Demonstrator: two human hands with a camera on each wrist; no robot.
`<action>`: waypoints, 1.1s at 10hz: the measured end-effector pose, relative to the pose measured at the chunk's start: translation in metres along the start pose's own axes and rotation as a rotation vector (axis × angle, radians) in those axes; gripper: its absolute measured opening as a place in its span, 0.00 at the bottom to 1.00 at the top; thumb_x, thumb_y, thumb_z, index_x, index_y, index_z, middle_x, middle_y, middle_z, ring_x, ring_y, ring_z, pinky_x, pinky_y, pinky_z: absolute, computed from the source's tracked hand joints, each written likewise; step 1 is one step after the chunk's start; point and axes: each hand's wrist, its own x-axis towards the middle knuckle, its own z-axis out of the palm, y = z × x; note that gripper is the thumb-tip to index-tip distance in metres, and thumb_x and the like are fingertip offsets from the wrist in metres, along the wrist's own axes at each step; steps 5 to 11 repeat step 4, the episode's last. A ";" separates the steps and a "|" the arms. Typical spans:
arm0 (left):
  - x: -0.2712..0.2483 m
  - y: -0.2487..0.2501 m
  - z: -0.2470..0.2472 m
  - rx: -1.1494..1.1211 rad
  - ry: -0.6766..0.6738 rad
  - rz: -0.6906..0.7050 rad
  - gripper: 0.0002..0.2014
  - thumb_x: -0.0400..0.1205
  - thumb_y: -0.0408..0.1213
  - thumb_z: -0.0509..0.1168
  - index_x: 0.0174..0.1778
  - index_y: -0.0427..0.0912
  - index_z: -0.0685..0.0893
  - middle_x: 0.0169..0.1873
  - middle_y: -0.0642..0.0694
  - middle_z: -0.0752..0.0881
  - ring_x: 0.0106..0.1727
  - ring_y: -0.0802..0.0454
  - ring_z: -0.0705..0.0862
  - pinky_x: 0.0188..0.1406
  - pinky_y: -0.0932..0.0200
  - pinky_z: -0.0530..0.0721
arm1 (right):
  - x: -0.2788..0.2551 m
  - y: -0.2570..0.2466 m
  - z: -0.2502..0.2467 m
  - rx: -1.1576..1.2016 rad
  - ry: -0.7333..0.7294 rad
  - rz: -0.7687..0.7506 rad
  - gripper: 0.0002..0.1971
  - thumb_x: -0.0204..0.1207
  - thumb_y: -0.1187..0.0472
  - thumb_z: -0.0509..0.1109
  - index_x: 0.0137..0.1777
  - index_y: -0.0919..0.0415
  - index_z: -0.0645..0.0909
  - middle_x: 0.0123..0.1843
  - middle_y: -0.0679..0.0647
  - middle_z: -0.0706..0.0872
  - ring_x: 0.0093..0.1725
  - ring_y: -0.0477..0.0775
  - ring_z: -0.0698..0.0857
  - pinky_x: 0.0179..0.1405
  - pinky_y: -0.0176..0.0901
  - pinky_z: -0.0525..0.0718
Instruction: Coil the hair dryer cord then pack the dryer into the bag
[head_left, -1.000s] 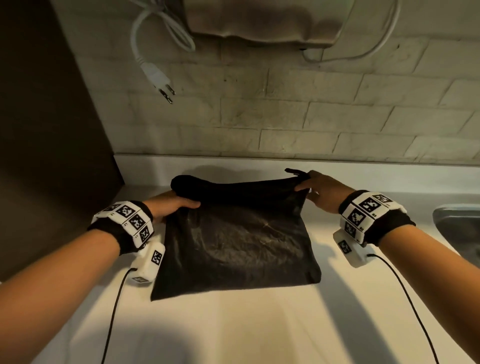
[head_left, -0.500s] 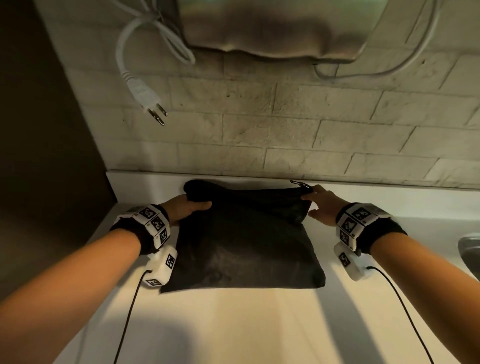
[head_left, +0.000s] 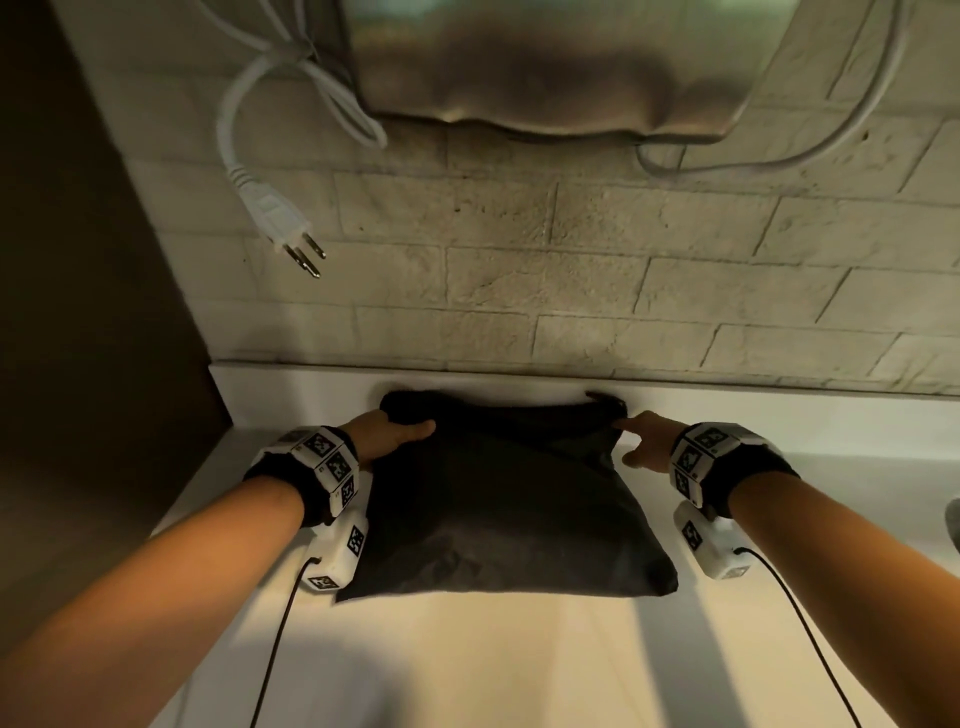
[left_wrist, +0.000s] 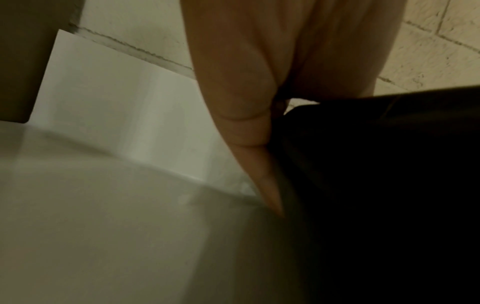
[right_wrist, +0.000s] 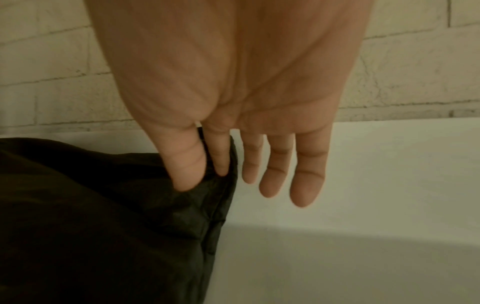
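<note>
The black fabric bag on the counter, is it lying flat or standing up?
Lying flat: the black fabric bag rests spread on the white counter, bulging slightly.

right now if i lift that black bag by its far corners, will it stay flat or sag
Likely sag: the black bag is thin, wrinkled fabric that puckers where the right hand pinches its corner. It looks padded out, so whatever is inside would probably slide toward the low end. The left hand grips the other corner; lifting both should keep it level on leaving the counter.
</note>
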 end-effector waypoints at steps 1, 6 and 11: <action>-0.006 0.002 -0.001 0.096 0.013 -0.068 0.35 0.75 0.62 0.60 0.68 0.36 0.74 0.64 0.42 0.80 0.62 0.44 0.81 0.55 0.51 0.84 | -0.004 0.002 0.001 0.028 0.056 -0.019 0.28 0.79 0.58 0.62 0.78 0.52 0.57 0.77 0.61 0.64 0.75 0.61 0.67 0.71 0.48 0.68; -0.035 0.029 -0.017 0.425 0.144 -0.034 0.32 0.77 0.55 0.63 0.68 0.33 0.73 0.68 0.38 0.77 0.63 0.42 0.79 0.60 0.57 0.78 | -0.051 0.000 0.001 0.072 0.046 -0.145 0.20 0.79 0.62 0.61 0.71 0.54 0.69 0.71 0.57 0.75 0.71 0.56 0.73 0.70 0.43 0.68; -0.035 0.029 -0.017 0.425 0.144 -0.034 0.32 0.77 0.55 0.63 0.68 0.33 0.73 0.68 0.38 0.77 0.63 0.42 0.79 0.60 0.57 0.78 | -0.051 0.000 0.001 0.072 0.046 -0.145 0.20 0.79 0.62 0.61 0.71 0.54 0.69 0.71 0.57 0.75 0.71 0.56 0.73 0.70 0.43 0.68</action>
